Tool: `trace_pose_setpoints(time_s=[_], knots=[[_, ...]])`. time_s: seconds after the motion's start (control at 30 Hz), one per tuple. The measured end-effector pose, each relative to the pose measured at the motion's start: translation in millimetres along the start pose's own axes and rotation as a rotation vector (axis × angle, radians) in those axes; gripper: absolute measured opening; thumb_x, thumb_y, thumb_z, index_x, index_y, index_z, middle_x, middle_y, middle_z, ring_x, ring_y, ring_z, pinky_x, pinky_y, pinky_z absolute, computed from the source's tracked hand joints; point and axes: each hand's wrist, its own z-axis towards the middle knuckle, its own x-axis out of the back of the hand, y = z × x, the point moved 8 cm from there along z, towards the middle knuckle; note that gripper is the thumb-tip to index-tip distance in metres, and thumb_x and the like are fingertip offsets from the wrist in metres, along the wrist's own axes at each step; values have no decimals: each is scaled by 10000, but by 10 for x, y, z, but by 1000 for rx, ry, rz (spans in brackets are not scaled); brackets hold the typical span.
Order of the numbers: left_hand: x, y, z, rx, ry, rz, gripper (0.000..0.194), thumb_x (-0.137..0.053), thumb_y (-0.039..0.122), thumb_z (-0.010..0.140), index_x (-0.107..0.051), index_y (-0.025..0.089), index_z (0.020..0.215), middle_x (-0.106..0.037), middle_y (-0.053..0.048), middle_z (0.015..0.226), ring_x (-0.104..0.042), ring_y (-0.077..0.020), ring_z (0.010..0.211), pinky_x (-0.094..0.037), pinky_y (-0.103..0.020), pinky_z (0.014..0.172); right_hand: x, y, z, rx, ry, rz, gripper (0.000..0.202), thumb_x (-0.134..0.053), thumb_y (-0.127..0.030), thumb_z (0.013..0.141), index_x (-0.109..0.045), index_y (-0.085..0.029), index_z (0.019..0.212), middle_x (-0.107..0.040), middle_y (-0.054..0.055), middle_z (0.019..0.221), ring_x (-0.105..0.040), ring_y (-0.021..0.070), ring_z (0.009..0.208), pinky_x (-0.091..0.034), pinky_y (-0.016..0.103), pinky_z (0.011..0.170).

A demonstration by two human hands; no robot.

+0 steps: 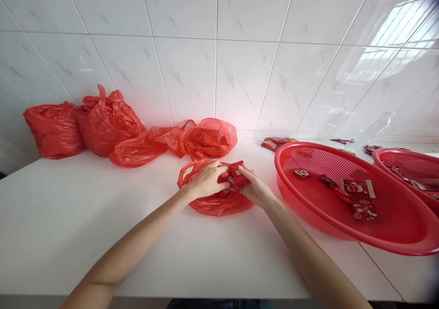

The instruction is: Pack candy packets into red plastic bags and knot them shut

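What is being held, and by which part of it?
A red packet, by its right side, in the right grip, over the open red bag. Whether the left grip holds anything among the packets cannot be told.

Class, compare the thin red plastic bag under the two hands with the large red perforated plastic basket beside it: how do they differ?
The thin red plastic bag is crumpled and soft-looking; the large red perforated plastic basket looks stiff, with a smooth rim.
The bag is clearly smaller than the basket.
The left hand and right hand are at the bag's opening; neither touches the basket.
Both are red and rest on the white counter.
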Motion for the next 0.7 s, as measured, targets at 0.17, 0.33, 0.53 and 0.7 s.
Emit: trace_pose_setpoints(time_s=[0.17, 0.33, 0.53, 0.7], knots=[[-43, -57, -3, 36, -66, -32, 295, -592, 422, 870, -655, 282, 1122, -588, -49, 1098, -614, -237, 1019, -481, -325, 873, -1, -9, -2, 12, 4, -60, 387, -664, -527, 835, -640, -271, 1125, -730, 34, 1071, -691, 210, 947, -566, 311, 776], [9, -3, 4, -11, -63, -85, 270, -655, 411, 829, -660, 257, 1050, -628, -50, 1099, -589, -248, 1077, -472, -313, 872, -28, -5, -22, -14, -3, 27, 340, -691, -489, 833, -651, -252, 1073, -732, 45, 1019, -694, 210, 940, -577, 317, 800], [94, 79, -5, -16, -56, -177, 180, -707, 354, 765, -661, 234, 892, -704, -14, 1002, -641, -232, 967, -481, -301, 803, -32, 2, -44, -55, -6, 11, 352, -655, -506, 862, -665, -245, 1099, -734, 59, 973, -704, 224, 916, -586, 406, 876], [126, -41, 4, 38, 1, -308, 189, -671, 317, 787, -650, 211, 943, -714, -9, 910, -663, -186, 802, -489, -279, 691, -34, -13, -23, -23, -22, 26, 338, -648, -484, 878, -667, -259, 1129, -712, 72, 1168, -684, 240, 1056, -602, 433, 871]])
